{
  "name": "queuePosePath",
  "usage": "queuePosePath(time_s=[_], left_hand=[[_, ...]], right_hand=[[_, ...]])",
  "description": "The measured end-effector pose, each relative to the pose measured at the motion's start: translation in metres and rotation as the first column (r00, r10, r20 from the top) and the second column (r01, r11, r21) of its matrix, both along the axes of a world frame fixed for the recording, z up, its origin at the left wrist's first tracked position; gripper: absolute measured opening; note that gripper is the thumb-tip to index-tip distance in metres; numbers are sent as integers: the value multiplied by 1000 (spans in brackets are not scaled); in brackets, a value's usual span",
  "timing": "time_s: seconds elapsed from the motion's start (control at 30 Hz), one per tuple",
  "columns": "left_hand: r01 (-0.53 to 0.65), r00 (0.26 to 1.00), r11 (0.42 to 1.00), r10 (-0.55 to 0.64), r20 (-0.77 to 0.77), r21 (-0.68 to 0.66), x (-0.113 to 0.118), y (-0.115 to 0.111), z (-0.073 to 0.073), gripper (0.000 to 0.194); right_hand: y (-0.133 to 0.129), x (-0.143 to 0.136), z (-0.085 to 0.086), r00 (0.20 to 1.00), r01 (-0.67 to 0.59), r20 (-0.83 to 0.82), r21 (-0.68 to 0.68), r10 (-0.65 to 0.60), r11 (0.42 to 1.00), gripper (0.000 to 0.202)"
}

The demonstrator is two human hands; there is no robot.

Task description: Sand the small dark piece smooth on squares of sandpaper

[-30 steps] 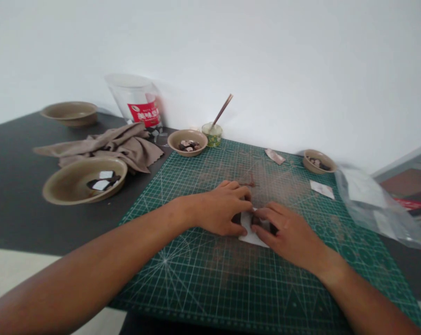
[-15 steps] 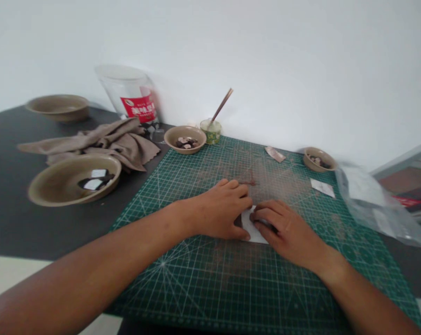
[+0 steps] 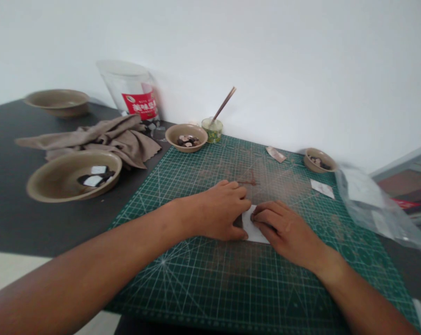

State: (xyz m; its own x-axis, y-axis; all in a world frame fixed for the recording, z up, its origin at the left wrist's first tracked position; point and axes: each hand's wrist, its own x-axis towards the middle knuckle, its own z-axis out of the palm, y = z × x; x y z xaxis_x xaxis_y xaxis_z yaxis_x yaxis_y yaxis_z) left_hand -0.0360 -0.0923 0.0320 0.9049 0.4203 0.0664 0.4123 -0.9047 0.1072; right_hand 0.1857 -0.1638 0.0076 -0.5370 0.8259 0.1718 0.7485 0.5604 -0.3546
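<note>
A small white paper piece (image 3: 252, 229) lies flat on the green cutting mat (image 3: 210, 288), near the mat's middle. My left hand (image 3: 221, 210) presses down on its left edge, fingers curled over it. My right hand (image 3: 287, 229) rests on its right side, fingertips meeting the left hand's at the paper's top. Most of the paper is hidden under the two hands. I cannot tell whether anything dark lies beneath it.
A large tan bowl (image 3: 43, 182) with dark and white bits sits left, behind it a beige cloth (image 3: 102, 137), another bowl (image 3: 58, 100) and a clear jar with red label (image 3: 133, 95). Two small bowls (image 3: 186, 137) (image 3: 318, 160), a cup with stick (image 3: 212, 129), paper scraps (image 3: 322, 188) and a plastic bag (image 3: 374, 204) ring the mat.
Both hands stay on the paper; the right hand's fingers have flattened further onto it. The view has shifted slightly.
</note>
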Motion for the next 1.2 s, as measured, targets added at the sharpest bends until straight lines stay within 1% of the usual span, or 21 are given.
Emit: queuePosePath(time_s=[0.1, 0.17, 0.2, 0.27, 0.33, 0.37, 0.47, 0.53, 0.57, 0.63, 0.7, 0.73, 0.8, 0.87, 0.9, 0.97, 1.03, 1.07, 1.13, 1.2], left_hand=[[-7, 1000, 1000, 7, -4, -7, -1, 0, 1, 36], [-1, 1000, 999, 1, -14, -37, -1, 0, 2, 34], [4, 1000, 998, -5, -22, -58, -1, 0, 3, 32], [-2, 999, 995, -3, -44, -98, -1, 0, 3, 29], [-36, 997, 992, 27, -73, -124, -1, 0, 3, 29], [-58, 995, 989, 47, -86, -133, -1, 0, 4, 31], [-97, 991, 982, 82, -102, -160, -1, 0, 5, 36], [-101, 992, 978, 85, -92, -183, -2, 0, 5, 36], [-103, 992, 976, 87, -89, -194, -2, 0, 5, 36], [-109, 992, 971, 92, -89, -214, -3, 1, 4, 36], [-117, 990, 966, 96, -101, -231, -2, 2, 3, 38], [-119, 990, 964, 95, -108, -240, -2, 2, 2, 39], [-121, 989, 960, 93, -118, -254, -2, 2, 2, 42], [-123, 989, 957, 95, -118, -261, -2, 2, 2, 44], [-123, 989, 958, 96, -113, -259, -2, 2, 2, 43], [-121, 990, 960, 98, -106, -252, -2, 1, 3, 40], [-125, 989, 960, 100, -111, -251, -2, 1, 3, 40], [-131, 987, 958, 104, -119, -255, -2, 1, 4, 41], [-145, 985, 952, 111, -135, -271, -2, 1, 5, 45], [-150, 983, 946, 113, -142, -286, -2, 1, 5, 46]], right_hand=[[-1, -1, 1, 998, -69, -17, -25, 68, 997, 12], [0, -3, 1, 992, -122, -25, -35, 121, 992, 12], [1, -3, 1, 992, -128, -25, -36, 127, 991, 12], [4, -2, 2, 996, -84, -22, -35, 83, 996, 11], [5, 1, 4, 999, -30, -22, -48, 29, 998, 10], [5, 3, 5, 999, -27, -24, -70, 26, 997, 9], [4, 4, 7, 993, -116, -45, -140, 110, 983, 9], [4, 3, 7, 987, -157, -52, -136, 151, 978, 9], [5, 3, 7, 988, -149, -45, -117, 145, 982, 8], [8, 3, 9, 996, -92, -17, -84, 91, 992, 8], [9, 5, 10, 998, -65, 15, -94, 67, 993, 10], [9, 6, 11, 996, -84, 22, -116, 87, 990, 10], [8, 7, 12, 986, -161, 12, -153, 165, 975, 9], [7, 5, 12, 979, -200, 14, -148, 204, 969, 8], [8, 5, 12, 982, -183, 26, -128, 188, 975, 9], [11, 6, 13, 991, -111, 63, -83, 116, 990, 11], [13, 9, 16, 994, -76, 79, -78, 82, 994, 11], [13, 10, 17, 993, -90, 72, -96, 97, 991, 11], [11, 10, 17, 985, -159, 38, -151, 166, 976, 9], [9, 7, 15, 981, -190, 7, -165, 193, 968, 8]])
